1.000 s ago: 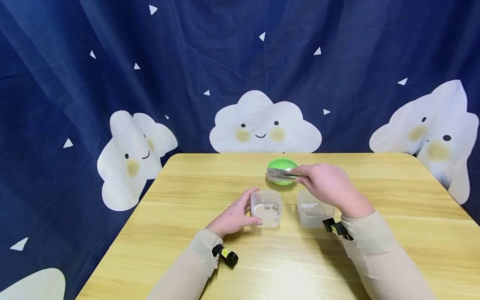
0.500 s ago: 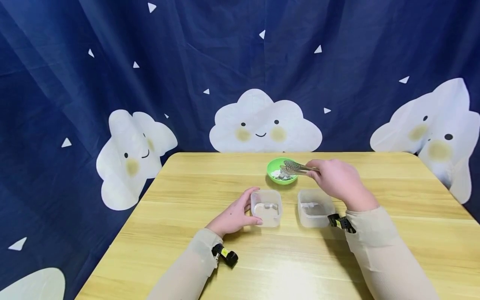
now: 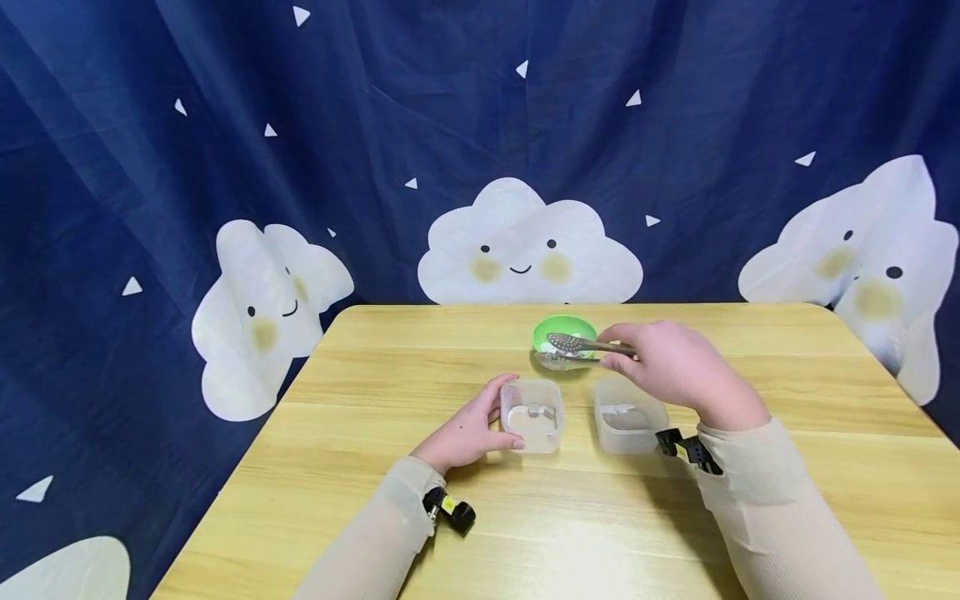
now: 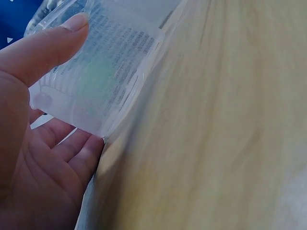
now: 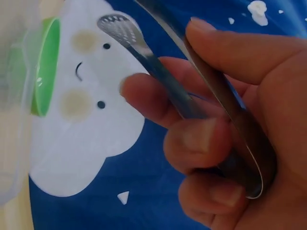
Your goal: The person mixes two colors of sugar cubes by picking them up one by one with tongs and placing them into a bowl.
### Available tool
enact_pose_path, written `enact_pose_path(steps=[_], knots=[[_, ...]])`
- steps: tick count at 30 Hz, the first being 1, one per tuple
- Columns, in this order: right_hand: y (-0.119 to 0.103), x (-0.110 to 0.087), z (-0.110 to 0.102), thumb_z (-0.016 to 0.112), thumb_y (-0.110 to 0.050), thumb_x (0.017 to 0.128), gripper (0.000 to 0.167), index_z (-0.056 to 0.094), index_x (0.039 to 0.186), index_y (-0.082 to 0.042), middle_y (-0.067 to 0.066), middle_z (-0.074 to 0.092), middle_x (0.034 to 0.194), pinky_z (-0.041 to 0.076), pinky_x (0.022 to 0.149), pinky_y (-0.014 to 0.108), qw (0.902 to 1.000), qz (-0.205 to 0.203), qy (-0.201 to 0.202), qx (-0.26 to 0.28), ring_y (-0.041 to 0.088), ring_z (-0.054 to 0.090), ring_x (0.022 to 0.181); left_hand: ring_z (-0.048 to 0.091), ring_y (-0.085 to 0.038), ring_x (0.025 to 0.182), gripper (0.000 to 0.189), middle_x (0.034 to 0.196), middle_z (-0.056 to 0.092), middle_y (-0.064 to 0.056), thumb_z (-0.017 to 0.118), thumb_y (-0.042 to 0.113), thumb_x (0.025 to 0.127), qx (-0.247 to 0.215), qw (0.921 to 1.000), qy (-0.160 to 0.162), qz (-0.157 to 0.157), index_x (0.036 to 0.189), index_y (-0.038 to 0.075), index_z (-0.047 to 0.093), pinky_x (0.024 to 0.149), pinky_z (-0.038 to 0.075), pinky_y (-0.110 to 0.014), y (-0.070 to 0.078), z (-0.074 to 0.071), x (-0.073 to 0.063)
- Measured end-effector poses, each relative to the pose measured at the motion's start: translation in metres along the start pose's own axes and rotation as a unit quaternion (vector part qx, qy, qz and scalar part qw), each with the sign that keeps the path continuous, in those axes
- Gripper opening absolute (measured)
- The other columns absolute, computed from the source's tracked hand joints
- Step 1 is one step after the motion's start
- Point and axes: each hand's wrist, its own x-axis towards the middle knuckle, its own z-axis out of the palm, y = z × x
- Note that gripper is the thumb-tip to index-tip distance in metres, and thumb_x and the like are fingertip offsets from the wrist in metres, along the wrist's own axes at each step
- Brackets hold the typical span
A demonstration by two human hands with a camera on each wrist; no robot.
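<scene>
Metal tongs (image 3: 573,350), gripped by right hand (image 3: 675,367), seemingly over green bowl (image 3: 564,332); left hand (image 3: 468,433) clasps clear container (image 3: 532,415).

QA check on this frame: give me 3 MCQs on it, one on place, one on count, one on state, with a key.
1. Where is the green bowl?
A. behind the two containers
B. at the table's near edge
C. off the table

2. How many clear containers stand on the table?
A. one
B. two
C. four

3. What does the right hand hold?
A. nothing
B. a cup
C. metal tongs

Key: 1 A, it sits farther back; 2 B, the left container, touched by the left hand, and the right container; 3 C, fingers curl round them.
</scene>
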Motion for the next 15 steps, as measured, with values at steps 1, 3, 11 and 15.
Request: enact_pose_path(steps=[1, 3, 11, 15], knots=[[-0.002, -0.001, -0.001, 0.071, -0.032, 0.096, 0.024, 0.074, 0.116, -0.020, -0.006, 0.071, 0.090, 0.052, 0.066, 0.048, 1.0000, -0.005, -0.003, 0.003, 0.017, 0.064, 0.075, 0.047, -0.017, 0.138, 0.104, 0.155, 0.042, -0.004, 0.085, 0.016, 0.083, 0.001, 1.0000, 0.001, 0.000, 0.162, 0.018, 0.018, 0.112, 0.038, -0.029, 0.000, 0.000, 0.000], [-0.006, -0.002, -0.003, 0.072, -0.032, 0.095, 0.022, 0.074, 0.114, -0.021, -0.006, 0.072, 0.090, 0.052, 0.067, 0.047, 0.9999, -0.014, -0.009, 0.006, 0.016, 0.064, 0.075, 0.047, -0.017, 0.138, 0.104, 0.155, 0.042, -0.004, 0.085, 0.016, 0.082, 0.004, 1.0000, 0.003, 0.000, 0.162, 0.019, 0.018, 0.113, 0.037, -0.030, 0.000, 0.000, 0.000], [-0.016, -0.006, -0.003, 0.074, -0.035, 0.093, 0.027, 0.073, 0.116, -0.021, -0.007, 0.073, 0.094, 0.054, 0.072, 0.049, 0.9992, -0.027, -0.031, 0.003, 0.017, 0.068, 0.082, 0.046, -0.018, 0.138, 0.103, 0.156, 0.041, -0.006, 0.085, 0.017, 0.083, 0.003, 1.0000, 0.001, 0.002, 0.161, 0.018, 0.018, 0.114, 0.035, -0.031, 0.001, 0.000, 0.000], [-0.021, -0.006, -0.001, 0.075, -0.035, 0.092, 0.030, 0.073, 0.118, -0.021, -0.008, 0.073, 0.095, 0.054, 0.070, 0.044, 0.9985, -0.033, -0.044, 0.001, 0.013, 0.067, 0.080, 0.046, -0.017, 0.138, 0.104, 0.156, 0.040, -0.004, 0.085, 0.017, 0.083, 0.005, 1.0000, 0.003, -0.001, 0.162, 0.019, 0.018, 0.114, 0.035, -0.031, 0.002, 0.000, -0.001]])
